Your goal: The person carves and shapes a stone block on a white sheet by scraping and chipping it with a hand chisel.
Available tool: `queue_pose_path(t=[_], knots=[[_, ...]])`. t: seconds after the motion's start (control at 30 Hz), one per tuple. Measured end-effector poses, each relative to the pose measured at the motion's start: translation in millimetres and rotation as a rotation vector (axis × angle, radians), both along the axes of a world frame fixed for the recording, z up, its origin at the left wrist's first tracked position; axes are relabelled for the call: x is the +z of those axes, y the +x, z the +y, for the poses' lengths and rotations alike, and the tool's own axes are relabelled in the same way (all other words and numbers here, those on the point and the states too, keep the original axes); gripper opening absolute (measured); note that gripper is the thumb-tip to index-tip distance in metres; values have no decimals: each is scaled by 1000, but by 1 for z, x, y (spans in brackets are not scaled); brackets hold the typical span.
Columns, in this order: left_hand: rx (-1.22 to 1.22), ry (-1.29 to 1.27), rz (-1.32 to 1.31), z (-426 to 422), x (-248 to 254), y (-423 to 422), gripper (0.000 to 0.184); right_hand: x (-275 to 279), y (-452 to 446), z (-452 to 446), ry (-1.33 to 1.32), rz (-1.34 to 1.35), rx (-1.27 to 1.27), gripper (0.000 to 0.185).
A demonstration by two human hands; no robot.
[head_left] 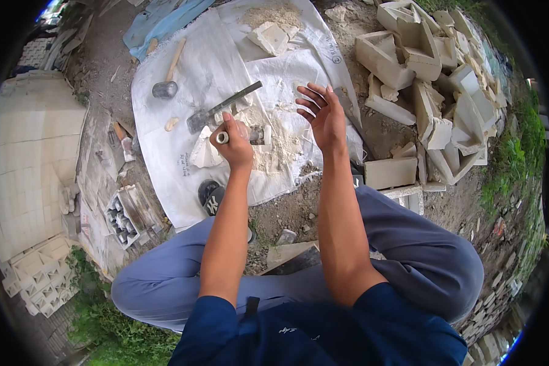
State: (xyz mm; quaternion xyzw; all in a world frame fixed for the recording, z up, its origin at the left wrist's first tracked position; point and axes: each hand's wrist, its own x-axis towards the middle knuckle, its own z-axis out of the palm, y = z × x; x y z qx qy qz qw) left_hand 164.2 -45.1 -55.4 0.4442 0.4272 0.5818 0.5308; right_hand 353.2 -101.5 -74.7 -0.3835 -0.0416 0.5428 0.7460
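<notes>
My left hand [235, 145] is closed around a short tool with a pale, tubular handle [222, 138]. Its far end, a light crosspiece, sticks out on the right of my fist, over white crumbs and powder [277, 149]; its exact kind is unclear. Just beyond the fist lies a long dark metal bar [235, 97], slanting across the sheet. A broken white chunk [205, 148] sits left of my fist. My right hand [324, 119] is raised with fingers apart, holding nothing, to the right of the powder.
A white woven sheet [165, 143] covers the ground. On it are a mallet [165, 89] with a wooden handle and a pale block [269, 38]. Broken hollow plaster-like pieces [409, 52] pile up at right. A brush-like tool [125, 141] lies at left. A shoe [210, 198] rests on the sheet's near edge.
</notes>
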Motion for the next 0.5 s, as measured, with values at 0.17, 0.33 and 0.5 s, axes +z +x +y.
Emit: queue_pose_path(t=[0.17,0.33,0.5], knots=[[-29,80,90,21,-61,-9,56,-1,-1,-6,-40,67,-53,48],[72,-187,1,56,-20,17,56,4,1,2,-15,63,-44,48],[-2,28,3,36,22,-1,57,-4,0,-1,-5,32,-20,49]])
